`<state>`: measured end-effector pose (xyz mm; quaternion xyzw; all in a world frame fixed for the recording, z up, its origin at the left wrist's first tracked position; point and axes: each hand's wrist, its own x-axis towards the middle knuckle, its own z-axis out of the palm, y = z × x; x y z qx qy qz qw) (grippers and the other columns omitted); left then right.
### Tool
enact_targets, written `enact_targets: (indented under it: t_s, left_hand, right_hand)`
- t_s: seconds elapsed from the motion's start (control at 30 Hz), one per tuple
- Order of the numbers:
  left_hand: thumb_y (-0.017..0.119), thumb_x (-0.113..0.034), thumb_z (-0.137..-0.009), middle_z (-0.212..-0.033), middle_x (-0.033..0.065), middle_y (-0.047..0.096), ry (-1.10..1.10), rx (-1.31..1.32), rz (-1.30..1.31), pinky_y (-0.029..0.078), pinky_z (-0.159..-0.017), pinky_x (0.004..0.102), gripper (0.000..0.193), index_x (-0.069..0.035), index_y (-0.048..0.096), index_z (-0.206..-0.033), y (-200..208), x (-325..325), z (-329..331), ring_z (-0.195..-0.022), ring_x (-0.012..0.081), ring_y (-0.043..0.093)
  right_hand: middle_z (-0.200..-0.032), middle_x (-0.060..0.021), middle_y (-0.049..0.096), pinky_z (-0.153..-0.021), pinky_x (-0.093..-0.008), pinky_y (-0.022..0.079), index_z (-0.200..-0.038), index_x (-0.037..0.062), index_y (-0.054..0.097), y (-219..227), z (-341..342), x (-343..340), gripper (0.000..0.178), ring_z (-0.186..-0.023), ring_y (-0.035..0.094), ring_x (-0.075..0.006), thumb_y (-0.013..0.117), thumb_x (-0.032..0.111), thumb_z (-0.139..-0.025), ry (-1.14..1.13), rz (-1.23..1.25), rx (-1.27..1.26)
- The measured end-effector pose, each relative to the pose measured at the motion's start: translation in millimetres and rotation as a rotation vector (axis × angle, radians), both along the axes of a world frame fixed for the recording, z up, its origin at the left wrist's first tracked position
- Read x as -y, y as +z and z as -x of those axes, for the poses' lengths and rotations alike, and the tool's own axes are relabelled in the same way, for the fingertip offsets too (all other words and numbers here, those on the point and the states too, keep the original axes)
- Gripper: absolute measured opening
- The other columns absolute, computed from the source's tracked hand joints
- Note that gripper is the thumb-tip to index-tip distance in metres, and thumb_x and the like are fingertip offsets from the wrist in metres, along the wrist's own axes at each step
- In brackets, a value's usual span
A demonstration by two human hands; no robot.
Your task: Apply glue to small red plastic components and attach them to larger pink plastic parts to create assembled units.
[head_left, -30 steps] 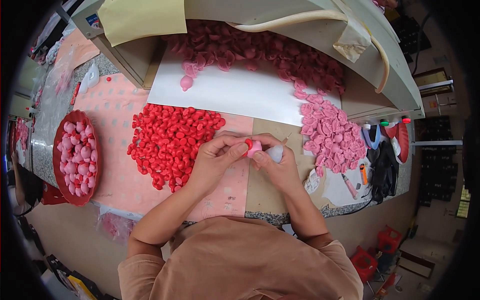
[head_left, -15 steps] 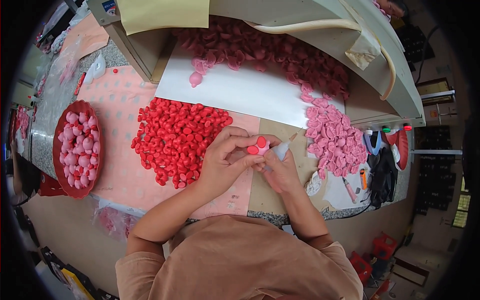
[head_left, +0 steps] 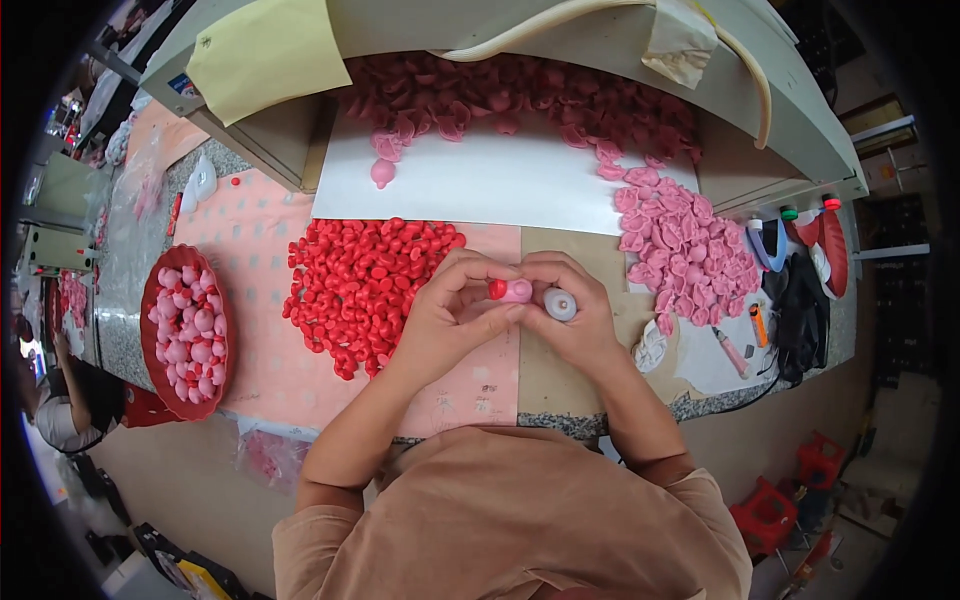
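My left hand is closed, its fingertips pinching a small pink rubbery piece with a red part on its left end. My right hand is closed around a translucent squeeze bottle, seen nearly end-on. Its thumb and forefinger also reach the pink piece, and the fingertips of both hands meet there. Left of my left hand lies a heap of small glossy red pieces. Beyond my right hand, pink cupped pieces are piled.
A red scalloped tray at the left holds pink and red pieces. Ahead, a grey hooded box shelters more pink cups on white paper. A pink tube and orange lighter lie right. Another person sits far left.
The pink piece has turned, so its two red ovals no longer face up. The squeeze bottle has swung from pointing up and right to nearly end-on. The whole view has shifted slightly.
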<state>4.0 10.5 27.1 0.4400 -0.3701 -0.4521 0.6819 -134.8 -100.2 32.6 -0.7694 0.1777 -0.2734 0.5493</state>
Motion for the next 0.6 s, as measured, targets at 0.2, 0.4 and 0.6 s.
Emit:
enact_targets:
  t_s: [0.2, 0.4, 0.6]
  left_hand:
    - [0.062, 0.007, -0.08, -0.103, 0.0073, 0.049, 0.008, 0.237, -0.078, 0.05, -0.083, 0.0276, 0.021, -0.001, 0.059, -0.099, -2, -1, -3, -0.097, 0.0161, 0.056]
    - [0.061, 0.001, -0.083, -0.104, 0.0068, 0.055, 0.043, 0.041, -0.004, 0.05, -0.081, 0.0264, 0.016, -0.004, 0.062, -0.097, -6, 0, -4, -0.097, 0.0169, 0.057]
    - [0.056, -0.012, -0.09, -0.112, 0.0062, 0.058, -0.09, -0.612, 0.084, 0.038, -0.096, 0.0364, 0.014, -0.013, 0.06, -0.104, -16, -1, 11, -0.106, 0.0211, 0.054]
  right_hand:
    - [-0.104, -0.0109, 0.058, -0.073, -0.0268, 0.047, -0.101, 0.0006, 0.06, 1, -1, 4, 0.035, -0.084, 0.059, -0.0162, 0.073, 0.002, -0.069, 0.031, 0.173, 0.001]
    - [-0.102, -0.0081, 0.056, -0.075, -0.026, 0.046, -0.103, 0.0014, 0.061, 4, -4, -1, 0.037, -0.087, 0.057, -0.0151, 0.075, 0.002, -0.068, -0.029, 0.039, 0.039]
    - [-0.106, -0.005, 0.051, -0.082, -0.0274, 0.045, -0.102, 0.0031, 0.062, 4, -8, -12, 0.029, -0.096, 0.053, -0.015, 0.071, 0.002, -0.074, -0.045, -0.269, 0.234]
